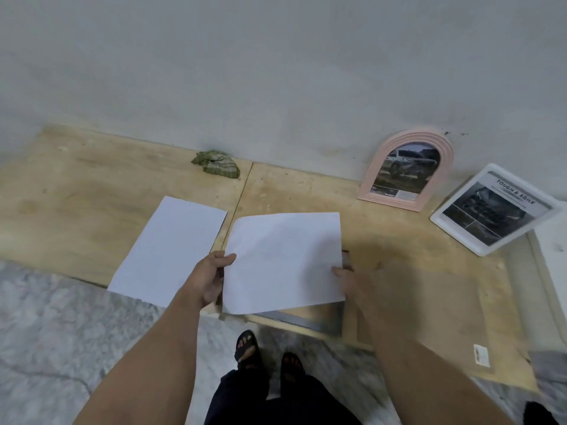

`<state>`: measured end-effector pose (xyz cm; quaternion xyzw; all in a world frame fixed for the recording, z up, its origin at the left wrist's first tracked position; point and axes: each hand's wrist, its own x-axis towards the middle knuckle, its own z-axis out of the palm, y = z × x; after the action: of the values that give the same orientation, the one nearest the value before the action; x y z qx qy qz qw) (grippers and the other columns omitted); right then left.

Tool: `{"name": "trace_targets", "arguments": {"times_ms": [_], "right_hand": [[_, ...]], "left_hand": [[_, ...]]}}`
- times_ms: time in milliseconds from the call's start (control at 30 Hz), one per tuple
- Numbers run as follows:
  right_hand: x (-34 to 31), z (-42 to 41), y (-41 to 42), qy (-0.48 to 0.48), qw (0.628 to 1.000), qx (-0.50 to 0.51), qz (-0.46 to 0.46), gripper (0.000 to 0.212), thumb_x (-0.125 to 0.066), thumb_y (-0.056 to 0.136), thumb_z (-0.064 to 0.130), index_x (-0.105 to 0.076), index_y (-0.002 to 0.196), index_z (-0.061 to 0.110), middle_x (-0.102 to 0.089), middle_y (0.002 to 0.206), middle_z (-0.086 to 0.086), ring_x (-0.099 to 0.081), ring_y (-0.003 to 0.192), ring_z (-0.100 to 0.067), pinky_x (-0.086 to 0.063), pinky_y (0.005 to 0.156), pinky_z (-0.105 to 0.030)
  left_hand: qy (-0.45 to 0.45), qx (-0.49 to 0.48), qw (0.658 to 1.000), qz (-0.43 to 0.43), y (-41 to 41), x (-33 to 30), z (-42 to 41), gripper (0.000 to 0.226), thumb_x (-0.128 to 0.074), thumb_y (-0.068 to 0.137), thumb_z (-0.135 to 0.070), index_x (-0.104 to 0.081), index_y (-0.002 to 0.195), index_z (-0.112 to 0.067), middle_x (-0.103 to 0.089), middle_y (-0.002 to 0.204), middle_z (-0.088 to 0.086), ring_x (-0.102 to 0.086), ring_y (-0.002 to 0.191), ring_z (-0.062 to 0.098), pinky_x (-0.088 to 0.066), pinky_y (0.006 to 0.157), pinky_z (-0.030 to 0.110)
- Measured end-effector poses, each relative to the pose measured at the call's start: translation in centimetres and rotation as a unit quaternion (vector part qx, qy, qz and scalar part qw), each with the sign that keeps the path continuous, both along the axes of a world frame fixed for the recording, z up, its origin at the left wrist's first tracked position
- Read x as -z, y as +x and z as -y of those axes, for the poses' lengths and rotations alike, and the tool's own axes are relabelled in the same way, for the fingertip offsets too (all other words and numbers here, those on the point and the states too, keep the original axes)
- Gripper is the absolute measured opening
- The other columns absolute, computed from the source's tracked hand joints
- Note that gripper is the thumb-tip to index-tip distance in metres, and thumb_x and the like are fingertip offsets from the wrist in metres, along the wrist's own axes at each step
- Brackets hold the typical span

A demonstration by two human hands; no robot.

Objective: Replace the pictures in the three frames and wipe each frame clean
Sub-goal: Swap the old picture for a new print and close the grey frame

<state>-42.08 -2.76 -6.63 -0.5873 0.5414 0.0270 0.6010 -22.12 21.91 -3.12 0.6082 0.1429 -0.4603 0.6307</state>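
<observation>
Paper swap is the step in hand, I judge: the left hand [211, 277] pinches the near left edge of a blank-side-up sheet [283, 260], thumb on top, fingers curled under, over a frame [306, 320] lying on the counter [76, 191]. The right hand [352, 282] is blurred at the sheet's right edge; its hold I cannot tell. Next, seat the sheet squarely in the frame; the cloth [217, 164] waits by the wall

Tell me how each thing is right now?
Left hand: pinching the held paper's left edge.
Right hand: blurred, at its right edge.
Held paper: blank side up.
Other paper: flat on the board.
Pink frame: leaning on the wall.
White frame: tilted, picture inside.
Cloth: crumpled.
</observation>
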Motion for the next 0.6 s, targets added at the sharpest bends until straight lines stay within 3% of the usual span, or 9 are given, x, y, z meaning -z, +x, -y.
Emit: {"name": "trace_targets", "arguments": {"times_ms": [100, 167, 233, 333, 400, 500, 600], "right_hand": [[-0.5, 0.3, 3.1, -0.026, 0.998, -0.043, 0.033, 0.005, -0.065, 0.081, 0.022, -0.067, 0.084, 0.019, -0.071, 0.101, -0.006, -0.066, 0.088, -0.027, -0.054, 0.087, -0.048], [-3.1, -0.8, 6.0, -0.065, 0.994, -0.071, 0.046, 0.008, -0.065, 0.076, 0.019, -0.062, 0.070, 0.015, -0.068, 0.083, -0.002, -0.062, 0.074, -0.023, -0.051, 0.071, -0.036], [-5.4, -2.3, 9.8, -0.077, 0.988, -0.109, 0.072, 0.013, -0.064, 0.078, 0.009, -0.056, 0.068, 0.005, -0.057, 0.071, -0.004, -0.052, 0.063, -0.019, -0.038, 0.058, -0.028], [-6.8, -4.9, 15.7, -0.079, 0.979, -0.167, 0.087, 0.014, -0.064, 0.074, 0.006, -0.061, 0.078, -0.007, -0.059, 0.071, -0.007, -0.056, 0.064, -0.021, -0.041, 0.061, -0.028], [-7.3, -7.3, 20.0, -0.083, 0.974, -0.193, 0.088, 0.010, -0.062, 0.075, 0.004, -0.062, 0.077, -0.005, -0.061, 0.073, -0.010, -0.059, 0.066, -0.025, -0.042, 0.062, -0.029], [-7.4, -10.7, 26.4, -0.093, 0.965, -0.234, 0.073, 0.011, -0.062, 0.076, 0.003, -0.059, 0.066, 0.004, -0.061, 0.070, -0.010, -0.058, 0.064, -0.025, -0.042, 0.059, -0.029], [-7.1, -14.3, 33.3, -0.130, 0.946, -0.293, 0.052, 0.026, -0.062, 0.071, 0.002, -0.042, 0.057, 0.011, -0.042, 0.059, -0.008, -0.039, 0.053, -0.020, -0.028, 0.054, -0.028]], "left_hand": [[-0.019, -0.072, 0.997, -0.004, 0.9, 0.1, -2.5, 0.018, -0.068, 0.091, -0.011, -0.059, 0.105, -0.005, -0.069, 0.119, 0.015, -0.063, 0.108, 0.031, -0.055, 0.075, 0.039], [-0.004, -0.135, 0.991, -0.002, 1.5, -0.1, -4.4, 0.019, -0.068, 0.091, -0.011, -0.062, 0.108, -0.007, -0.069, 0.115, 0.010, -0.063, 0.103, 0.028, -0.053, 0.077, 0.040], [0.015, -0.193, 0.981, 0.000, 2.4, -0.6, -6.7, 0.022, -0.068, 0.091, -0.013, -0.065, 0.111, -0.005, -0.070, 0.107, 0.008, -0.064, 0.094, 0.026, -0.052, 0.073, 0.038], [0.048, -0.264, 0.963, 0.016, 4.3, -0.7, -9.8, 0.017, -0.067, 0.092, -0.010, -0.065, 0.107, -0.003, -0.069, 0.097, 0.008, -0.064, 0.085, 0.025, -0.051, 0.072, 0.037], [0.094, -0.300, 0.949, 0.028, 6.5, -0.3, -12.3, 0.022, -0.068, 0.092, -0.011, -0.063, 0.112, -0.003, -0.068, 0.104, 0.010, -0.065, 0.093, 0.031, -0.052, 0.079, 0.042], [0.199, -0.303, 0.930, 0.051, 10.6, 0.4, -16.1, 0.005, -0.066, 0.088, -0.006, -0.062, 0.087, -0.004, -0.063, 0.095, 0.017, -0.060, 0.086, 0.031, -0.053, 0.079, 0.046], [0.286, -0.301, 0.907, 0.072, 14.9, 1.0, -20.1, 0.028, -0.063, 0.088, -0.006, -0.055, 0.061, -0.005, -0.062, 0.081, 0.018, -0.059, 0.079, 0.031, -0.054, 0.075, 0.045]]}}
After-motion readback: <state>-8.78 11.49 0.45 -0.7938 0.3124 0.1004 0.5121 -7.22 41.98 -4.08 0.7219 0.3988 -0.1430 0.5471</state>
